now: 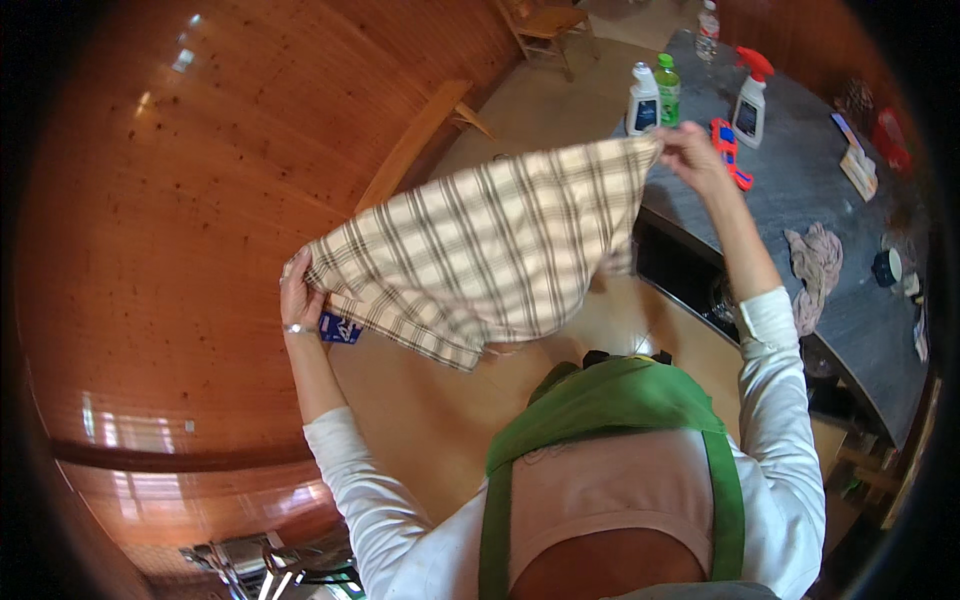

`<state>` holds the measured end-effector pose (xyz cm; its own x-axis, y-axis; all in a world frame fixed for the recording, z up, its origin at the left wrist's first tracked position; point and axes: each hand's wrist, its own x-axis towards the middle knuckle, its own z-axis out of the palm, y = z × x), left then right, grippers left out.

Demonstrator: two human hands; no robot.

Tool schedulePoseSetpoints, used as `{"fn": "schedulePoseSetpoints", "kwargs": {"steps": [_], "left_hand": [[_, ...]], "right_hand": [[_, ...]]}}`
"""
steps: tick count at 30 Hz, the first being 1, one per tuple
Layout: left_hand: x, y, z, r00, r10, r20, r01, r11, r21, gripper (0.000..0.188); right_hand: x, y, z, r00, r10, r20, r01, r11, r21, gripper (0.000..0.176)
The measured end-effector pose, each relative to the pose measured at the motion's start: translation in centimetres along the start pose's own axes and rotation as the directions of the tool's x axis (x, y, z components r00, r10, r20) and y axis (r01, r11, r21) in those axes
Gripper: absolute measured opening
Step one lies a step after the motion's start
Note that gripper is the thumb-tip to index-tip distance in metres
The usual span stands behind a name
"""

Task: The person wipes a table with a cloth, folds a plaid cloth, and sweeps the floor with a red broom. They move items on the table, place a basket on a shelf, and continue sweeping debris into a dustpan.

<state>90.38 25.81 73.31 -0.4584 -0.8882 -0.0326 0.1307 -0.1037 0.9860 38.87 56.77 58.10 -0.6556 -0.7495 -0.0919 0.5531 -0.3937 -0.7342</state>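
A cream cloth with a dark plaid pattern (480, 240) hangs stretched between my two hands above the floor. My left hand (301, 291), with a metal band at the wrist, grips its left corner near the wooden wall. The upper right corner is pinched in my right hand (691, 156), which is raised over the edge of the dark counter. The cloth's lower edge sags and partly folds over itself. Just beyond my right hand lies a red and blue toy-like object (726, 146). Behind my left wrist shows a blue printed packet (339, 328).
The dark counter (757, 202) curves along the right, bearing a white bottle (644, 101), green bottle (667, 90), red-topped spray bottle (750, 105), clear bottle (707, 34), crumpled rag (814, 270) and dark cup (887, 268). A wooden bench (416, 142) and chair (553, 26) stand ahead.
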Motion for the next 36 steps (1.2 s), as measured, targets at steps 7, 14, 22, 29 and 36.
{"fn": "schedulePoseSetpoints", "kwargs": {"steps": [7, 14, 22, 29, 36], "left_hand": [[1.9, -2.2, -0.6, 0.997, -0.045, -0.061, 0.043, 0.998, -0.043, 0.015], [5.7, -4.0, -1.1, 0.994, 0.08, 0.073, -0.063, 0.975, -0.214, 0.009], [4.7, -7.3, 1.0, 1.0, -0.009, 0.013, 0.014, 0.863, -0.504, 0.008], [3.6, -9.5, 1.6, 0.997, 0.068, 0.023, -0.059, 0.963, -0.264, 0.045], [1.7, -9.9, 1.0, 0.996, 0.043, 0.08, -0.033, 0.992, -0.124, 0.031]], "right_hand": [[-2.6, -2.6, 0.6, 0.919, 0.379, -0.105, -0.38, 0.925, 0.013, 0.034], [-4.4, -2.6, -0.9, 0.973, -0.003, -0.23, -0.109, 0.875, -0.473, 0.021], [-7.6, -7.0, -0.5, 0.952, -0.286, -0.111, 0.207, 0.866, -0.455, 0.002], [-7.2, -9.6, -1.5, 0.932, -0.328, 0.157, 0.146, -0.059, -0.988, 0.005], [-10.2, -12.7, 0.7, 0.981, -0.177, -0.079, 0.016, 0.484, -0.875, 0.005]]}}
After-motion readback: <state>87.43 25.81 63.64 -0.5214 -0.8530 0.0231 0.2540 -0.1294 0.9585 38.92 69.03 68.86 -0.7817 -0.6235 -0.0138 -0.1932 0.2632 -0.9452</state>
